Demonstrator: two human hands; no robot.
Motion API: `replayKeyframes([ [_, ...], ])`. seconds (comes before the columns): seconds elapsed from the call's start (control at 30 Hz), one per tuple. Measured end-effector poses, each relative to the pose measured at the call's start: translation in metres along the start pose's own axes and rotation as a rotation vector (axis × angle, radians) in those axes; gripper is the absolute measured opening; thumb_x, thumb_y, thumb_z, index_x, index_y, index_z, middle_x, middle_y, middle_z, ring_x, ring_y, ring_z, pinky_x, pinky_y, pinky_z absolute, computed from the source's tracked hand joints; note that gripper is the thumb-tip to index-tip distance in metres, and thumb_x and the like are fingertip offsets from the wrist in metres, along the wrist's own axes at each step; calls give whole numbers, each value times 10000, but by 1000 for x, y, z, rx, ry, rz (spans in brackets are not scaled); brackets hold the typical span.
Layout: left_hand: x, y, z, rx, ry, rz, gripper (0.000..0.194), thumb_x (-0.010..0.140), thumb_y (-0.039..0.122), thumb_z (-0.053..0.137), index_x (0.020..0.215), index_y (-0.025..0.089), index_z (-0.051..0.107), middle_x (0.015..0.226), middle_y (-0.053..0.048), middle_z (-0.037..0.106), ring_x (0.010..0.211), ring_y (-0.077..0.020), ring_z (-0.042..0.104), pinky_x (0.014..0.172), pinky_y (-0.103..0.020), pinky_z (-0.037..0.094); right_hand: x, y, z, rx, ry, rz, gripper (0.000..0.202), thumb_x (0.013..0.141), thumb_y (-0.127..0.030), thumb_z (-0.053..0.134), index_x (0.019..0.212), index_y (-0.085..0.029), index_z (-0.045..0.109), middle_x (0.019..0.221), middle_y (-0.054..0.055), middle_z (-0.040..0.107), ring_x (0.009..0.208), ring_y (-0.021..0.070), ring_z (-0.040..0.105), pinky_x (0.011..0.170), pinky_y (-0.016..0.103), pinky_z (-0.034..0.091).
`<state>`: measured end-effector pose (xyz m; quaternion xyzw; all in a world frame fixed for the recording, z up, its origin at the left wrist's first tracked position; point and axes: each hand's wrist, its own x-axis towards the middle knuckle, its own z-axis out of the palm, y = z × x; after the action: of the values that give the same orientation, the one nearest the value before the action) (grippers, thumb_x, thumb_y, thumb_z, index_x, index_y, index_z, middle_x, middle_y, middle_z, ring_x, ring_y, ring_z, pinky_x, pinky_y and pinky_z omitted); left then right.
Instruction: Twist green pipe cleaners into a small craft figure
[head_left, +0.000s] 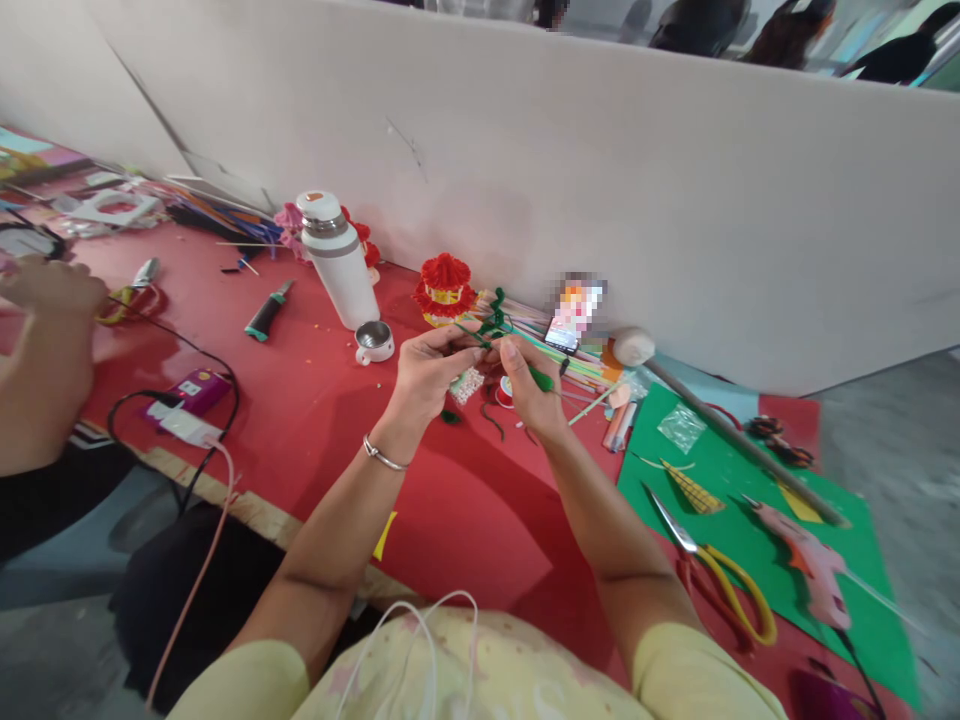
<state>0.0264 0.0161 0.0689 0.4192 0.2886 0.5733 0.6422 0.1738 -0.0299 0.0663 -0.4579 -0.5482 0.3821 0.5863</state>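
Note:
My left hand (429, 368) and my right hand (531, 388) meet above the red table, fingers pinched together. Between them is a dark green fuzzy pipe cleaner (495, 312), its curled end rising above the fingertips. A brighter green piece (540, 379) shows at my right hand; its kind is unclear. Just below the hands lie a small pack of pale beads (466, 385) and a red-and-white spool (504, 392). Behind them stands a red and yellow fuzzy lantern-shaped ornament (445, 288). Pale pipe cleaners (592, 368) lie to the right.
A white thermos (341, 265) and its cup (374, 342) stand left, near a utility knife (268, 312). A phone (576, 312) leans against the partition (480, 150). Scissors (709, 565) and a pink glue gun (806, 560) lie right. Another person's hand (56, 295) is at far left.

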Motion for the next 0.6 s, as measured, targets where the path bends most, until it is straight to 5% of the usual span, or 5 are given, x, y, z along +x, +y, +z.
replayKeyframes([
  [0.6, 0, -8, 4, 153, 80, 177, 268, 670, 200, 904, 931, 193, 842, 767, 10, 750, 709, -105, 671, 690, -240, 566, 0, 6, 4, 17, 26, -85, 444, 1012, -627, 599, 860, -239, 753, 824, 18, 738, 748, 166, 709, 630, 281, 592],
])
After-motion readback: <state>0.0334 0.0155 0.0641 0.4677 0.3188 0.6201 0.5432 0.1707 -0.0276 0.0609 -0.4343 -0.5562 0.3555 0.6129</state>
